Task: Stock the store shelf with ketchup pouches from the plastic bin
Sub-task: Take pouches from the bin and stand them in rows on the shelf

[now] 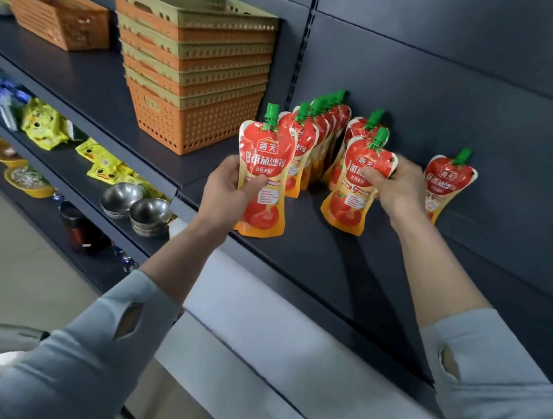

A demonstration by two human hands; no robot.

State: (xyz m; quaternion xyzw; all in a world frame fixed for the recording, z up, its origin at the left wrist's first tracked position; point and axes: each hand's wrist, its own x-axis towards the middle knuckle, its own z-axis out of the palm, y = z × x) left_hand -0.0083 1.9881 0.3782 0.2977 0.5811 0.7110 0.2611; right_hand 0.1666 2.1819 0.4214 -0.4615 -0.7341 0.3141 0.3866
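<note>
My left hand (pixel 227 190) grips a red and orange ketchup pouch (pixel 265 170) with a green cap, upright over the front edge of the dark shelf (pixel 314 258). My right hand (pixel 398 188) holds a second pouch (pixel 352 194) by its upper part, its base resting on the shelf. Behind it stands another pouch (pixel 354 132). A row of several pouches (pixel 322 125) runs back toward the shelf wall. One single pouch (pixel 447 180) leans against the wall to the right. The plastic bin is out of view.
A stack of orange and tan perforated baskets (pixel 195 62) stands on the same shelf to the left, with another orange basket (pixel 59 15) further left. The lower shelf holds yellow packets (pixel 47 124), steel bowls (pixel 137 207) and a dark jar (pixel 76 228).
</note>
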